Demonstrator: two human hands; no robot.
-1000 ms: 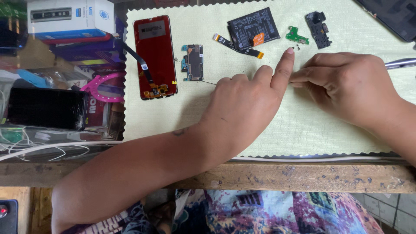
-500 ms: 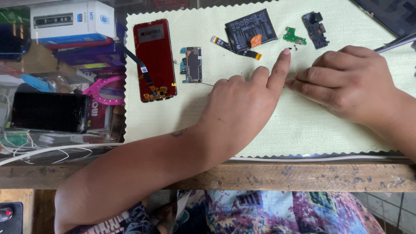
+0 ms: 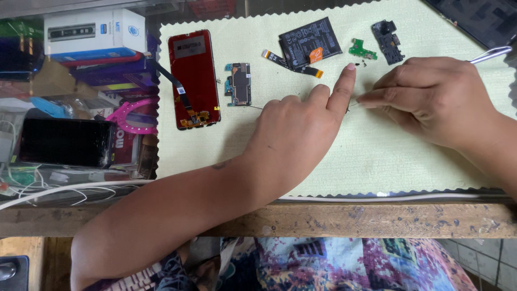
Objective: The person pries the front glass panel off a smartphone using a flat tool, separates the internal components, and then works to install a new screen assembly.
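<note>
Head view, pale green cloth (image 3: 377, 156) over worn wooden bench edge (image 3: 377, 218), left hand (image 3: 301, 134) pointing, empty, right hand (image 3: 431, 99) pinching tweezers (image 3: 487, 54)

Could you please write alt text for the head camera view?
Two bare hands meet on a pale green cloth: the left hand points its index finger, and the right hand holds metal tweezers. Phone parts lie above them: a red screen panel, circuit board, black battery.
</note>
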